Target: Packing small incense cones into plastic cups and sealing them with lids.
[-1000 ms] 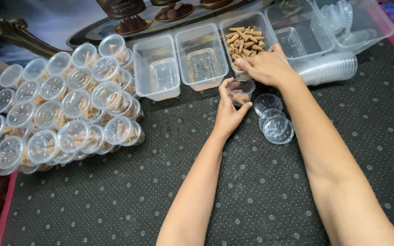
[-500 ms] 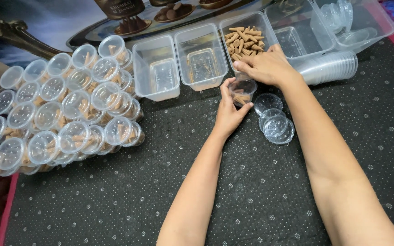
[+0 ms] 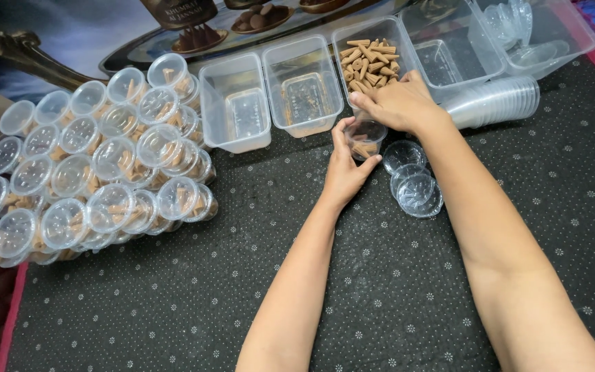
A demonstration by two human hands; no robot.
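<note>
Cup: small clear plastic cup [image 3: 365, 138] with brown cones inside, held by left hand [image 3: 348, 172].
Right hand [image 3: 395, 103]: fingers pinched just above the cup; whether they hold something, I cannot tell.
Lids: clear round lids [image 3: 414, 182] just right of the grip.

At frame centre the left hand [image 3: 347, 172] is cupping a small clear cup [image 3: 365, 138] while the right hand [image 3: 394, 103] is resting over it beside the tub of brown cones [image 3: 373, 58].

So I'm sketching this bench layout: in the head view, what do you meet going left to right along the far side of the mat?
Pile of lidded small cups → empty clear tub → second clear tub → tub of brown cones → stack of clear cups on its side.
</note>
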